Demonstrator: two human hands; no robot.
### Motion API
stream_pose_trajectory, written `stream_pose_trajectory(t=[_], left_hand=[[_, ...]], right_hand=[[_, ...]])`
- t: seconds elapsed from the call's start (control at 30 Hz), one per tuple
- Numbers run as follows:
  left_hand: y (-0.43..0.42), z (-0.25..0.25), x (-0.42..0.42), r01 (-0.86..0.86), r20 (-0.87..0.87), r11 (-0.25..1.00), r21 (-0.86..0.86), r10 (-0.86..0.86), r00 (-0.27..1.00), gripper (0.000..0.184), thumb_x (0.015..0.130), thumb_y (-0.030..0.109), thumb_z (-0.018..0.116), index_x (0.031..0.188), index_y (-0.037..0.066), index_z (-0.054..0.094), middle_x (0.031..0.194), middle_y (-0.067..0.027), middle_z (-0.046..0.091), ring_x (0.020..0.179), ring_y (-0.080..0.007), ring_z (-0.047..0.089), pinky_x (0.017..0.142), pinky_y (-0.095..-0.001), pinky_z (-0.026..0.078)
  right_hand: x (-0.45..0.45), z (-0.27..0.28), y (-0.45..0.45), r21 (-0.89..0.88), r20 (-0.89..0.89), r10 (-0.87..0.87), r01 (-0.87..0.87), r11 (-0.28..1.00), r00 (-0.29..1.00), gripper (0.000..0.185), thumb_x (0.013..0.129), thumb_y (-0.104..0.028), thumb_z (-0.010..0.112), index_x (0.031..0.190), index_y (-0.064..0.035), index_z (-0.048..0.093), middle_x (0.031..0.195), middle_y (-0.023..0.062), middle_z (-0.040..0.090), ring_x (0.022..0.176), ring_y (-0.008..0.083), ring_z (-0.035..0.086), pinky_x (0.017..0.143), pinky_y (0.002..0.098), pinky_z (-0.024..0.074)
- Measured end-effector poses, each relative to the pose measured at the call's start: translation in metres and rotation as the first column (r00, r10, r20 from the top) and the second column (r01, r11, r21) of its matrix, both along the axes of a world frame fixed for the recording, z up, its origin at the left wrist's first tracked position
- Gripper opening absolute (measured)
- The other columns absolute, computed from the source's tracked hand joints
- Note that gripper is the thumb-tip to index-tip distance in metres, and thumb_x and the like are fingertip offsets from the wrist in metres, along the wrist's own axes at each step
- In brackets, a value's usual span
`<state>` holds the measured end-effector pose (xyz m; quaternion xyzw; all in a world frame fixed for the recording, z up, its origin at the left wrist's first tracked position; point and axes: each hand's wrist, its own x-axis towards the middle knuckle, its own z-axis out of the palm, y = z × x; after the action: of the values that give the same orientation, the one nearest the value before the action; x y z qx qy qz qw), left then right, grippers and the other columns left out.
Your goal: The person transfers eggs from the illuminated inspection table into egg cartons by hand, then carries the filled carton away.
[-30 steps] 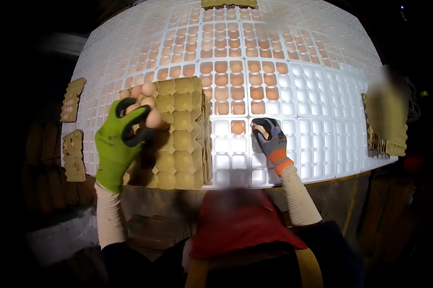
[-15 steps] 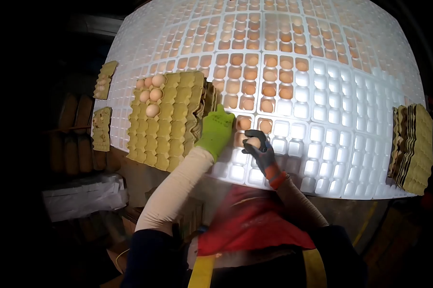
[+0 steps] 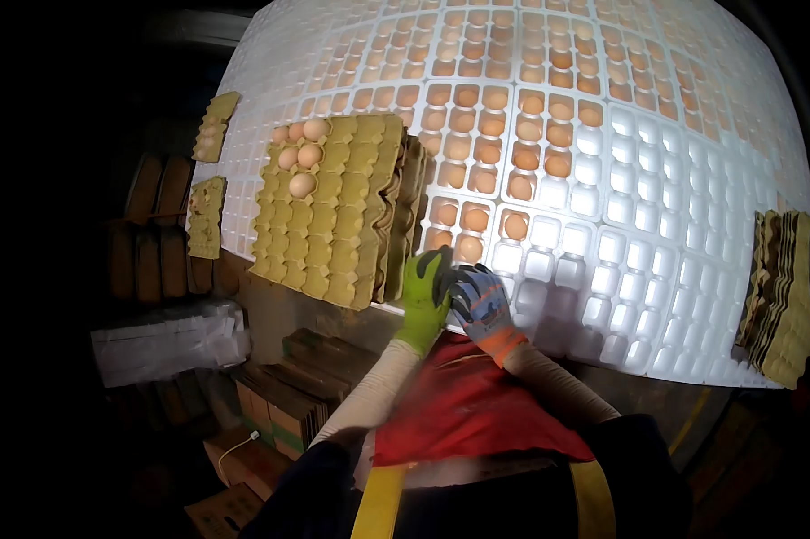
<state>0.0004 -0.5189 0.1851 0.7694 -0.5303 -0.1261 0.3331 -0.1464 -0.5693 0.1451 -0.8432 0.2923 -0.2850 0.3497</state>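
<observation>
Gloves side by side! Left hand (image 3: pixel 429 287) and right hand (image 3: pixel 481 304), fingers curled over the white egg tray (image 3: pixel 538 262), hiding whatever they might grip; can't tell. Brown eggs (image 3: pixel 469 248) sit just beyond, stacked pulp trays (image 3: pixel 320 241) left.

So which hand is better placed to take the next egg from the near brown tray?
Left, I'd judge: the left hand is nearer that tray and its eggs; the right hand would likely cross the left.

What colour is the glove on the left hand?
Bright green with dark fingertips, in the head view.
</observation>
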Motion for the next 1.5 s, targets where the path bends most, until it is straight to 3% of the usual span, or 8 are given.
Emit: stream_pose_trajectory(t=[0.4,0.63,0.8,0.87,1.03,1.2,1.27,1.5], left_hand=[[0.008,-0.023,0.019,0.327,0.424,0.945,0.009,-0.300,0.854,0.041,0.085,0.017,0.066,0.124,0.005,0.062,0.119,-0.0167,0.061,0.108,-0.0378,0.057,0.096,-0.0512,0.044],[0.057,0.064,0.078,0.696,-0.187,0.698,-0.168,-0.716,0.673,0.039,0.085,0.014,0.068,0.122,0.004,0.063,0.116,-0.0138,0.066,0.106,-0.0324,0.063,0.090,-0.0421,0.051],[0.063,0.206,0.213,0.459,-0.782,0.874,-0.160,-0.396,0.481,0.035,0.089,0.012,0.070,0.124,0.007,0.067,0.112,-0.0094,0.070,0.097,-0.0236,0.070,0.084,-0.0345,0.055],[0.013,0.222,0.265,0.348,0.035,0.931,-0.107,-0.346,0.938,0.038,0.085,0.016,0.073,0.123,0.011,0.069,0.100,-0.0102,0.070,0.086,-0.0293,0.066,0.075,-0.0384,0.054],[-0.090,0.174,0.337,0.534,0.568,0.844,-0.059,-0.411,0.713,0.036,0.084,0.017,0.074,0.119,0.014,0.067,0.102,-0.0114,0.068,0.090,-0.0336,0.063,0.073,-0.0434,0.052],[-0.083,0.176,0.374,0.340,-0.295,0.919,-0.202,-0.388,0.873,0.036,0.086,0.019,0.076,0.119,0.008,0.066,0.114,-0.0087,0.067,0.098,-0.0219,0.068,0.085,-0.0358,0.056],[-0.079,0.191,0.389,0.157,-0.887,0.966,-0.205,-0.251,0.388,0.038,0.084,0.014,0.076,0.119,0.003,0.064,0.117,-0.0034,0.065,0.101,-0.0165,0.066,0.087,-0.0323,0.056],[-0.138,0.182,0.406,0.409,0.442,0.850,0.332,-0.523,0.728,0.042,0.066,0.022,0.082,0.106,0.014,0.070,0.108,-0.0132,0.066,0.096,-0.0350,0.066,0.077,-0.0426,0.054]], right_hand=[[0.102,0.148,-0.060,-0.075,0.313,-0.099,0.129,0.989,0.944,0.021,0.087,-0.012,0.071,0.107,-0.0067,0.067,0.108,0.0137,0.067,0.098,0.0337,0.065,0.084,0.0407,0.0539],[0.265,0.197,-0.088,-0.370,-0.473,-0.125,-0.068,0.927,0.872,0.051,0.081,-0.050,0.076,0.115,-0.0138,0.064,0.115,0.0104,0.063,0.111,0.0287,0.062,0.092,0.0431,0.0496],[0.233,0.172,-0.132,0.346,0.316,-0.002,-0.113,0.931,0.949,0.052,0.073,-0.023,0.091,0.116,-0.0097,0.065,0.113,0.0081,0.064,0.101,0.0189,0.064,0.083,0.0330,0.0556],[0.239,0.180,-0.143,0.425,0.390,-0.062,-0.119,0.897,0.919,0.061,0.071,-0.021,0.092,0.122,-0.0084,0.062,0.116,0.0096,0.063,0.102,0.0196,0.064,0.085,0.0332,0.0556],[0.306,0.220,-0.136,-0.304,-0.665,-0.115,-0.127,0.944,0.738,0.047,0.078,-0.038,0.080,0.114,-0.0134,0.064,0.127,0.0122,0.059,0.112,0.0318,0.064,0.092,0.0461,0.0537],[0.256,0.181,-0.173,0.272,0.066,-0.104,0.082,0.959,0.992,0.051,0.077,-0.043,0.081,0.117,-0.0152,0.068,0.123,0.0098,0.063,0.106,0.0290,0.067,0.092,0.0418,0.0534],[0.259,0.204,-0.155,0.125,-0.152,-0.101,0.120,0.985,0.983,0.052,0.076,-0.043,0.082,0.118,-0.0152,0.068,0.123,0.0096,0.062,0.107,0.0291,0.067,0.091,0.0421,0.0533],[0.294,0.206,-0.144,-0.172,-0.314,-0.093,0.040,0.984,0.945,0.043,0.075,-0.040,0.081,0.106,-0.0136,0.067,0.114,0.0130,0.065,0.101,0.0346,0.065,0.083,0.0495,0.0532]])
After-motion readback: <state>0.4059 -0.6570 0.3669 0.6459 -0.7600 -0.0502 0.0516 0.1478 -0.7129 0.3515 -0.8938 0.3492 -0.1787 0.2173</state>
